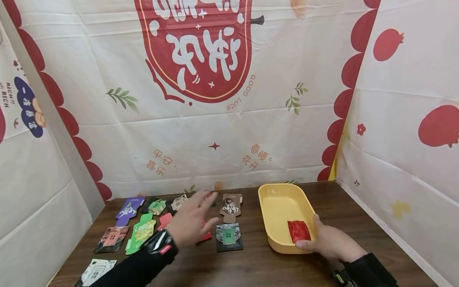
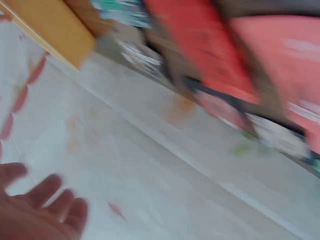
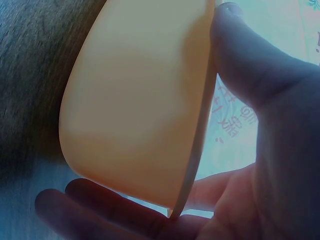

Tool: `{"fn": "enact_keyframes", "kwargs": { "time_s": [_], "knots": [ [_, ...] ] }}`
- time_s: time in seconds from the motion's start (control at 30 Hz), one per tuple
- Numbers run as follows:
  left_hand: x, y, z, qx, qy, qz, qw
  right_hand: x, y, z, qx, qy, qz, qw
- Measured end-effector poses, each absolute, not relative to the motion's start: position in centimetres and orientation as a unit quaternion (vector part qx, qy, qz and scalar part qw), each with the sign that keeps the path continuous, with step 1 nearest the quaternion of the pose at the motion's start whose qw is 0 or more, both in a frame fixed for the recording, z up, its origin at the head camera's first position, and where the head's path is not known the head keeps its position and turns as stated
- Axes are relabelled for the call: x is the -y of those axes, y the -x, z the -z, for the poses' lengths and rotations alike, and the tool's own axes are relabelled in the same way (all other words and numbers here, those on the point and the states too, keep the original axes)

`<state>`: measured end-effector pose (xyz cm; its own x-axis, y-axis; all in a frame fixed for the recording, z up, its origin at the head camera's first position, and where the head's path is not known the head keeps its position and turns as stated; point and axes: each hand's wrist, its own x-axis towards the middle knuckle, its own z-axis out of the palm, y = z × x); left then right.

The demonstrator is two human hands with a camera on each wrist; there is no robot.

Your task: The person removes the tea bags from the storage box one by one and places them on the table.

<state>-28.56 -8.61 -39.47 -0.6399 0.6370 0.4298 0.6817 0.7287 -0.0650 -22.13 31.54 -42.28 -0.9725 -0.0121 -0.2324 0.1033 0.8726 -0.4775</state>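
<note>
My right hand grips the near right corner of a yellow plastic tray, thumb over the rim and fingers beneath its outer side. A small red packet lies inside the tray, near the thumb. In the head view my left hand is raised over the rows of packets, fingers spread and holding nothing. Partly hidden behind it are a red packet and a pink packet. To its right lie a brown tabbed packet and a dark packet with a green label. The left wrist view is blurred.
Left on the dark wooden table are a purple packet, a green packet, a dark packet with a salmon label and a pale packet. A printed white cloth walls the back and sides.
</note>
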Motion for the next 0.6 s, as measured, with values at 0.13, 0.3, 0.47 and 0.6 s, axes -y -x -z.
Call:
{"fn": "enact_keyframes", "kwargs": {
  "time_s": [0.13, 0.3, 0.47, 0.6],
  "knots": [
    [2.2, 30.1, 39.8, 0.87, 0.447, 0.039, 0.202, -31.6, 22.0, 42.3, -0.962, -0.02, 0.251, 0.104],
    [-5.4, 30.5, 40.9, 0.858, 0.48, -0.015, 0.185, -31.6, 21.9, 42.7, -0.964, -0.003, 0.253, 0.084],
    [-11.3, 30.7, 41.8, 0.869, 0.465, -0.074, 0.15, -31.8, 21.8, 42.8, -0.962, 0.004, 0.262, 0.078],
    [-14.3, 30.7, 42.0, 0.887, 0.45, -0.083, 0.069, -32.0, 21.7, 42.7, -0.96, 0.004, 0.269, 0.077]
  ]
}}
